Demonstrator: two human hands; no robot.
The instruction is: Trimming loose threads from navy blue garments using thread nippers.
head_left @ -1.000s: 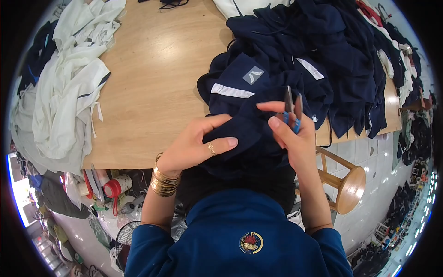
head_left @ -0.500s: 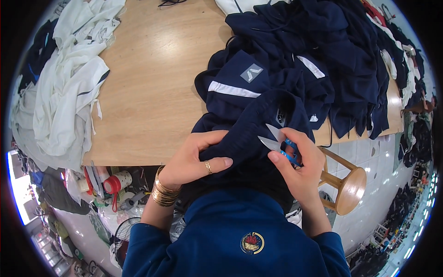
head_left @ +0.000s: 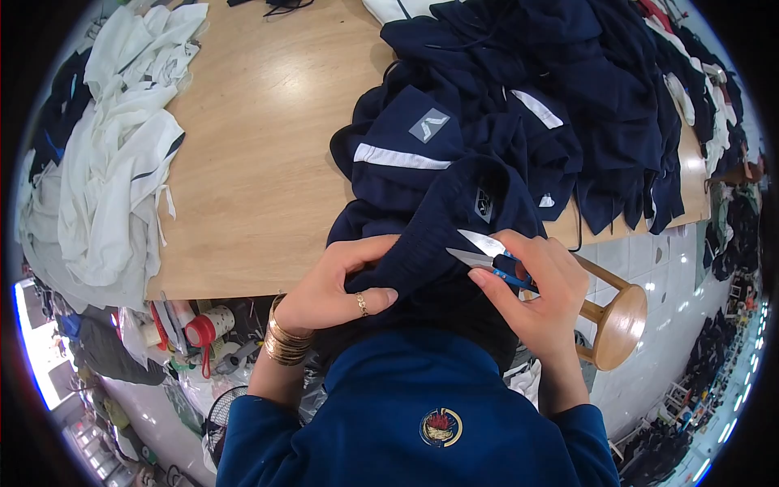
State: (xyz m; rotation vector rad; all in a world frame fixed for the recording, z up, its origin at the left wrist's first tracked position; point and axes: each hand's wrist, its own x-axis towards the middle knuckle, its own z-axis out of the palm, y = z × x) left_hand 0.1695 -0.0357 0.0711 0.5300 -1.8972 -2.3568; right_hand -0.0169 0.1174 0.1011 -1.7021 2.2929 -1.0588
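Note:
My left hand (head_left: 345,280) pinches the gathered waistband of a navy garment (head_left: 410,239) at the table's front edge, thumb on top and fingers hidden behind the cloth. Gold bangles circle that wrist, and one finger wears a ring. In my right hand (head_left: 545,286) is a pair of thread snips (head_left: 480,252) with blue handles. Their blades stand apart, pointing left over the garment's opening. Whether the tips touch cloth I cannot tell. Inside the waistband shows a grey label (head_left: 484,203). White stripes and a grey patch (head_left: 429,126) mark the navy cloth beyond.
A heap of navy garments (head_left: 600,105) covers the right of the wooden table (head_left: 251,162). White garments (head_left: 122,178) lie along its left side. A round wooden stool (head_left: 621,327) stands at right below the edge. A red-and-white cup (head_left: 209,326) sits at lower left among clutter.
The snips have tilted a little flatter, and their blades look slightly closer together. My left hand keeps its hold on the waistband. The whole view has shifted slightly.

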